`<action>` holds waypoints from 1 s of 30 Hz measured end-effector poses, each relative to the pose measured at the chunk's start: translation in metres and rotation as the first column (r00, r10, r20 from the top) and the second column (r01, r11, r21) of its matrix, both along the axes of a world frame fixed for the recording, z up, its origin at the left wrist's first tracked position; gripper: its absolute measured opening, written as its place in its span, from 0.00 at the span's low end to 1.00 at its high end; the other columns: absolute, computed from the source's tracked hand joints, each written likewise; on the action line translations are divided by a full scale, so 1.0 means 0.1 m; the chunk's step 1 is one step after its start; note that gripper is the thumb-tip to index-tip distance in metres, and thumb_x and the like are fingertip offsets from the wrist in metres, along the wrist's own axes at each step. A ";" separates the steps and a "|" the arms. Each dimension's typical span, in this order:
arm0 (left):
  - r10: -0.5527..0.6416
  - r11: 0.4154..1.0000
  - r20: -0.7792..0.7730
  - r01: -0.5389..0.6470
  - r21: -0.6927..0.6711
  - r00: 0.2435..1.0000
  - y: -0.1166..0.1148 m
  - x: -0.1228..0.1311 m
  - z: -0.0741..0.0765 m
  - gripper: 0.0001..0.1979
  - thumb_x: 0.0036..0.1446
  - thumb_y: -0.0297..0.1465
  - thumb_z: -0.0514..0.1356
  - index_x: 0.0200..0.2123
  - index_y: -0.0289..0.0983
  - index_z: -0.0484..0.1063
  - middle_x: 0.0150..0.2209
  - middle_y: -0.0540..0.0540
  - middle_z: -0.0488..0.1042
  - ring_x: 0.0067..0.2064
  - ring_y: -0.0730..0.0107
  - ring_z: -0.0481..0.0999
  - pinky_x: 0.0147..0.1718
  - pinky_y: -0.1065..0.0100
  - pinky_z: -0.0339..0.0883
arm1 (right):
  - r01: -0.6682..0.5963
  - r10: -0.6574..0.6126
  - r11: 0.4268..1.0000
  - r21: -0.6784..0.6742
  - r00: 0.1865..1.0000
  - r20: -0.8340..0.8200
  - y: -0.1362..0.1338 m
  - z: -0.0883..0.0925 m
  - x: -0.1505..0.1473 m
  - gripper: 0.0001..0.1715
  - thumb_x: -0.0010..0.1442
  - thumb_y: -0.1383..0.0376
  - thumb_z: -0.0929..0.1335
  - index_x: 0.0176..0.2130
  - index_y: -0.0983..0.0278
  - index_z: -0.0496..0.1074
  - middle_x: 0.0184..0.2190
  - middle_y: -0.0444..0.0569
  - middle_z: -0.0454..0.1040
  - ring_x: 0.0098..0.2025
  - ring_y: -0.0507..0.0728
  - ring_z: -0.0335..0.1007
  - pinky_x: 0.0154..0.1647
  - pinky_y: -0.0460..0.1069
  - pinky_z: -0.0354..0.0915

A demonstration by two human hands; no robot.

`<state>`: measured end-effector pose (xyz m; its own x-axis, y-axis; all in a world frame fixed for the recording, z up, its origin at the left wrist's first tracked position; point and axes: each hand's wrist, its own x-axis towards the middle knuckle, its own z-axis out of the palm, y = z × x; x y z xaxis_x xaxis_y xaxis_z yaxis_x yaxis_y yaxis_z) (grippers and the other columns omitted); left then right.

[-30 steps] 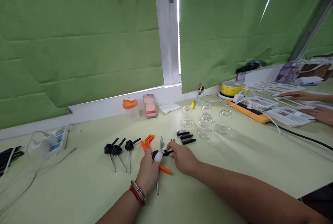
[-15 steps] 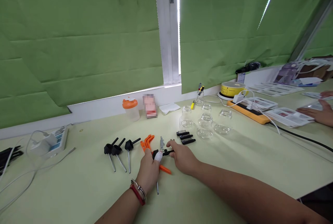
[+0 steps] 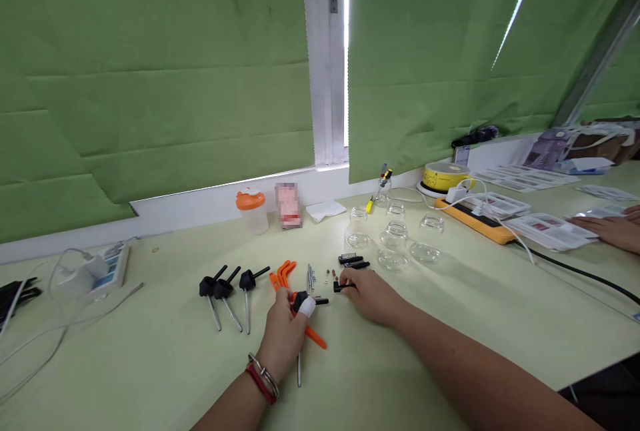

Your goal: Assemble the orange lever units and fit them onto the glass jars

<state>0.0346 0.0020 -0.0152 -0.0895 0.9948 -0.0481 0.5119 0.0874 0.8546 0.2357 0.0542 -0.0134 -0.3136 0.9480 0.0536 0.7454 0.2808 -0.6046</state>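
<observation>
My left hand (image 3: 286, 325), a white wrap on its thumb, is closed around a black-headed metal rod (image 3: 299, 371). Its black arm sticks out to the right, and an orange handle (image 3: 316, 336) shows under the same hand. My right hand (image 3: 373, 294) pinches a small black piece (image 3: 343, 287) just above or on the table. Beside that hand lie two black pieces with springs (image 3: 351, 259). Several small metal screws (image 3: 311, 277) and tiny brass-coloured bits (image 3: 334, 273) lie between my hands. To the left are three similar black-headed rods (image 3: 248, 282) and curved orange handles (image 3: 286, 272).
Several clear glass jars (image 3: 393, 247) stand behind my right hand. An orange-lidded cup (image 3: 253, 211) is by the wall. An orange power strip (image 3: 475, 221) with cables lies right, a white one (image 3: 111, 271) left. Another person's hand (image 3: 607, 231) rests on papers at far right.
My right hand has moved away from the part in my left hand, a little to the right, and now pinches a small black piece. My left hand keeps its hold.
</observation>
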 end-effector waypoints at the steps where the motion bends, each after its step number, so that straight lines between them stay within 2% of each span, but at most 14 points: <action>1: -0.011 1.000 -0.023 0.012 0.019 1.000 -0.01 0.01 0.01 0.15 0.55 0.46 0.51 0.31 0.40 0.56 0.26 0.52 0.64 0.24 0.72 0.65 0.23 0.70 0.58 | 0.016 -0.017 1.000 0.023 0.999 0.028 0.01 0.02 0.03 0.07 0.57 0.64 0.64 0.36 0.61 0.71 0.30 0.46 0.73 0.30 0.53 0.64 0.28 0.45 0.50; 6: -0.108 0.992 -0.200 0.118 0.041 0.974 -0.06 0.02 0.06 0.14 0.54 0.44 0.52 0.30 0.40 0.56 0.26 0.52 0.65 0.27 0.69 0.65 0.26 0.69 0.58 | 0.005 -0.009 0.997 0.074 0.998 0.062 0.05 0.09 0.09 0.09 0.58 0.64 0.64 0.33 0.62 0.73 0.31 0.47 0.75 0.32 0.54 0.66 0.28 0.46 0.51; 11: -0.112 0.990 -0.439 0.138 0.028 0.892 -0.11 0.00 0.10 0.14 0.56 0.44 0.49 0.28 0.40 0.56 0.26 0.49 0.67 0.27 0.66 0.66 0.25 0.68 0.54 | 0.031 -0.035 0.997 0.069 0.998 0.061 0.07 0.11 0.11 0.09 0.57 0.64 0.64 0.32 0.61 0.74 0.29 0.46 0.75 0.29 0.53 0.66 0.27 0.46 0.51; 20: -0.115 0.990 -0.567 0.142 0.004 0.816 -0.17 0.02 0.21 0.16 0.58 0.45 0.46 0.30 0.39 0.60 0.29 0.46 0.70 0.30 0.61 0.70 0.25 0.67 0.53 | 0.032 -0.031 0.999 0.014 0.999 -0.030 0.14 0.08 0.23 0.09 0.55 0.62 0.65 0.30 0.62 0.74 0.28 0.46 0.75 0.30 0.54 0.67 0.29 0.46 0.56; 23: -0.116 0.989 -0.610 0.149 0.003 0.784 -0.18 0.02 0.22 0.16 0.58 0.45 0.46 0.33 0.38 0.62 0.30 0.45 0.70 0.30 0.61 0.71 0.25 0.67 0.55 | 0.026 -0.027 0.999 -0.028 0.998 -0.049 0.17 0.08 0.27 0.09 0.54 0.62 0.65 0.30 0.62 0.74 0.29 0.46 0.75 0.30 0.54 0.67 0.29 0.46 0.57; 26: -0.053 0.985 -0.719 0.155 0.077 0.693 -0.18 0.04 0.24 0.18 0.59 0.43 0.46 0.43 0.37 0.63 0.36 0.42 0.71 0.32 0.60 0.71 0.26 0.66 0.57 | 0.024 -0.028 0.999 -0.047 0.996 -0.080 0.21 0.08 0.32 0.09 0.53 0.61 0.66 0.30 0.62 0.74 0.30 0.47 0.75 0.33 0.54 0.68 0.32 0.47 0.59; 28: 0.001 0.968 -0.784 0.197 0.158 0.621 -0.19 0.06 0.26 0.19 0.59 0.41 0.48 0.48 0.36 0.63 0.41 0.39 0.70 0.37 0.57 0.71 0.29 0.64 0.60 | 0.022 -0.027 0.998 -0.054 0.995 -0.097 0.23 0.08 0.34 0.09 0.53 0.61 0.66 0.30 0.62 0.74 0.31 0.47 0.75 0.34 0.54 0.68 0.33 0.47 0.59; 30: 0.000 0.938 -0.806 0.278 0.205 0.592 -0.17 0.11 0.29 0.18 0.59 0.38 0.49 0.49 0.37 0.64 0.43 0.38 0.69 0.41 0.56 0.69 0.33 0.63 0.62 | 0.015 -0.022 0.998 -0.059 0.994 -0.107 0.24 0.08 0.35 0.09 0.53 0.61 0.66 0.30 0.62 0.74 0.32 0.47 0.75 0.34 0.54 0.68 0.32 0.47 0.60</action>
